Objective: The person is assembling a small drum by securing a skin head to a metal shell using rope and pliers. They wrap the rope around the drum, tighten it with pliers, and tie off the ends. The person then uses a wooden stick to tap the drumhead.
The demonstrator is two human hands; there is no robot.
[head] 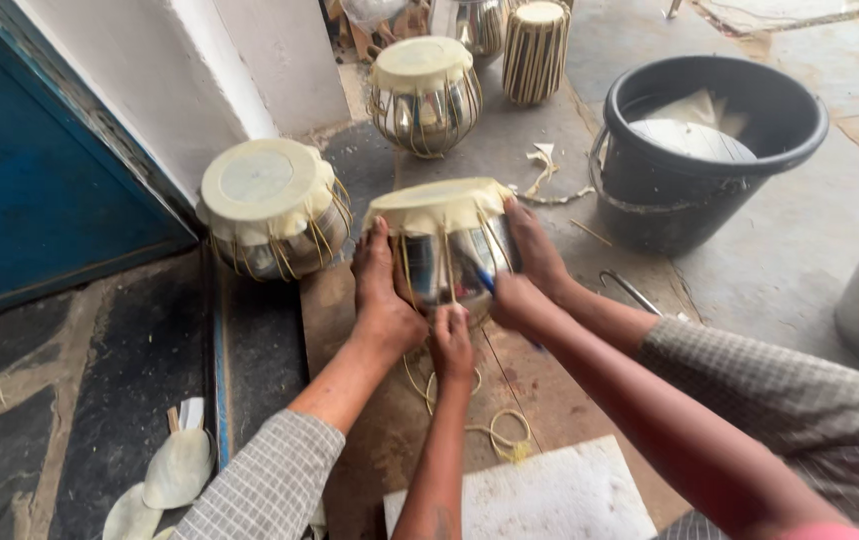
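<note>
Several hands grip one shiny metal drum shell (446,262) on the floor: the left hand (381,300) and right hand (524,290) close around its sides. Nearby, a black bucket (709,190) holds pale hide pieces (691,128).

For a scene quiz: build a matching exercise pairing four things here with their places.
Things:
1. shiny metal drum with cream skin top
2. black plastic bucket
3. white flat board
4. blue painted door

Places:
a. far left
b. between the hands
c. upper right
d. bottom centre

Pairs: 1-b, 2-c, 3-d, 4-a
</note>
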